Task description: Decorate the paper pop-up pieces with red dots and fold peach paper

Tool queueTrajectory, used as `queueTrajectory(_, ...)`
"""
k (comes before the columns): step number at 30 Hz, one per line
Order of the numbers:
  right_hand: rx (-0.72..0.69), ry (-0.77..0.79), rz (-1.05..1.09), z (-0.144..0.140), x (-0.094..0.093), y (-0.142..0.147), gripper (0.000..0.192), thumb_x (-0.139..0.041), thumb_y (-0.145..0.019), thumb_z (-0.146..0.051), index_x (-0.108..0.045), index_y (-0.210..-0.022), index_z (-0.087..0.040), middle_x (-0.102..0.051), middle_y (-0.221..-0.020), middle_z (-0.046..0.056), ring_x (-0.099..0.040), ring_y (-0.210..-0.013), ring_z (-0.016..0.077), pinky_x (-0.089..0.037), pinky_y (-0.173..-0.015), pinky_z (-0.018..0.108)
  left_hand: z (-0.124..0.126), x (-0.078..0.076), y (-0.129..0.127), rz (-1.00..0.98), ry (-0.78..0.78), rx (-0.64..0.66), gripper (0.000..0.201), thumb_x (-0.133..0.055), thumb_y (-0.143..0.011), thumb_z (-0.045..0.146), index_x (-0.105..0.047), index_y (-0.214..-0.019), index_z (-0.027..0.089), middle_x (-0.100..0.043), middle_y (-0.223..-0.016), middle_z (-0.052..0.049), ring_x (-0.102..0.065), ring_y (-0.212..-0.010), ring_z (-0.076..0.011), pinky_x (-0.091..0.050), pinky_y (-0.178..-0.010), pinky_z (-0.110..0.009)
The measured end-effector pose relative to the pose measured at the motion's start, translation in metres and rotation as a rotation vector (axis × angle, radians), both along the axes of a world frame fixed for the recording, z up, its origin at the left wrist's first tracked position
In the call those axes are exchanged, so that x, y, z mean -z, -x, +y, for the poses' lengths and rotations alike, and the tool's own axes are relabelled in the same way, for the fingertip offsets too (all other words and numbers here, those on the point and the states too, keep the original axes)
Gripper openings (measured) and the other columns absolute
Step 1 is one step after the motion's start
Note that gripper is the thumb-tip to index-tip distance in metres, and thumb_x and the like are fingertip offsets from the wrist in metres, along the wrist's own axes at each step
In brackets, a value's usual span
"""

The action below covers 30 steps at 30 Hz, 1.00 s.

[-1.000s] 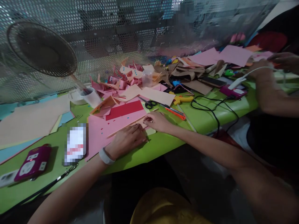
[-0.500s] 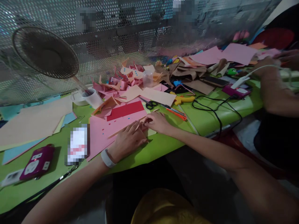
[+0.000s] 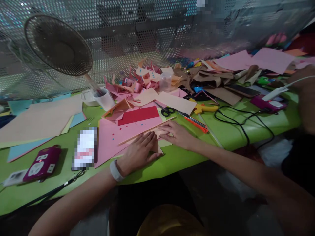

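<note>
My left hand [image 3: 139, 152] lies flat, fingers spread, pressing a small peach paper piece [image 3: 157, 146] against the green table [image 3: 187, 157]. My right hand [image 3: 177, 133] rests beside it, fingertips on the same paper near its fold. A long thin peach strip [image 3: 137, 136] runs from under my hands across a pink sheet [image 3: 110, 137]. A red sheet [image 3: 138, 115] lies just behind. A white band sits on my left wrist.
Black-handled scissors [image 3: 167, 111] and an orange cutter [image 3: 194, 122] lie behind my right hand. A fan [image 3: 59, 46] stands at the back left, a white cup [image 3: 104, 98] below it. Paper scraps [image 3: 145, 82], a black cable [image 3: 243, 126], and a maroon device [image 3: 41, 164] surround. Another person's arm [image 3: 306, 98] is at the right.
My left hand has flattened onto the folded peach piece and my right hand's fingers have spread beside it. The camera shifted slightly left, so everything sits further right.
</note>
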State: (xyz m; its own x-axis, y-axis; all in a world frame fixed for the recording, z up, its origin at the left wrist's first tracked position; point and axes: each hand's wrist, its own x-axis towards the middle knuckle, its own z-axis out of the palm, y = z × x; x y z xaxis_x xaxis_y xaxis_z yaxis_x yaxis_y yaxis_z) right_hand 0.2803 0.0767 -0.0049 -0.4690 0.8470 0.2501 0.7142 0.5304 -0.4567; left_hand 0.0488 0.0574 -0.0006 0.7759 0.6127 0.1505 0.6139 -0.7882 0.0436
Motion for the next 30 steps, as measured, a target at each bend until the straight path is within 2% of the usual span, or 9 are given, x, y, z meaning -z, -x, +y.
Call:
queueTrajectory(4,-0.018,-0.081,-0.203,-0.014,0.002,-0.001,0.054,-0.046,-0.096,-0.053,-0.055,-0.139,-0.022,-0.054,-0.139,0.015,-0.047,-0.126,0.0305,-0.04,-0.104,0.049,-0.001,0.0,-0.001,-0.003,-0.038,0.03,0.069,-0.032,-0.098,0.059,-0.047,-0.14,0.006,-0.048,-0.146,-0.021,-0.044,-0.138,-0.0297,-0.036,-0.114,-0.048)
queueTrajectory(8,-0.042,-0.153,-0.31,-0.02,0.003,0.001,0.055,-0.042,-0.097,-0.055,-0.055,-0.139,-0.024,-0.053,-0.142,0.013,-0.047,-0.124,0.0306,-0.04,-0.103,0.049,-0.002,-0.001,-0.001,-0.003,-0.061,0.054,0.063,-0.034,-0.099,0.053,-0.05,-0.136,0.005,-0.05,-0.143,-0.021,-0.047,-0.135,-0.0309,-0.04,-0.111,-0.049)
queueTrajectory(17,-0.054,-0.187,-0.306,-0.019,0.003,0.0,0.054,-0.041,-0.096,-0.057,-0.061,-0.134,-0.024,-0.054,-0.14,0.015,-0.049,-0.12,0.0324,-0.043,-0.097,0.048,-0.002,0.002,0.001,-0.039,-0.068,0.067,0.059,-0.039,-0.099,0.049,-0.045,-0.14,0.007,-0.051,-0.144,-0.02,-0.047,-0.136,-0.0303,-0.041,-0.11,-0.049)
queueTrajectory(27,-0.053,-0.185,-0.289,-0.019,0.002,0.0,0.053,-0.042,-0.096,-0.057,-0.062,-0.133,-0.025,-0.055,-0.14,0.014,-0.05,-0.119,0.0318,-0.044,-0.097,0.049,-0.002,0.003,0.0,-0.078,-0.051,0.067,0.056,-0.042,-0.099,0.047,-0.046,-0.139,0.009,-0.052,-0.143,-0.021,-0.047,-0.135,-0.0305,-0.041,-0.111,-0.051)
queueTrajectory(30,-0.048,-0.176,-0.281,-0.019,0.002,0.0,0.053,-0.042,-0.096,-0.055,-0.061,-0.134,-0.023,-0.054,-0.141,0.014,-0.049,-0.12,0.0319,-0.043,-0.099,0.05,-0.002,0.002,0.001,-0.102,-0.05,0.052,0.055,-0.043,-0.098,0.045,-0.045,-0.139,0.008,-0.051,-0.143,-0.022,-0.047,-0.135,-0.0304,-0.044,-0.11,-0.048)
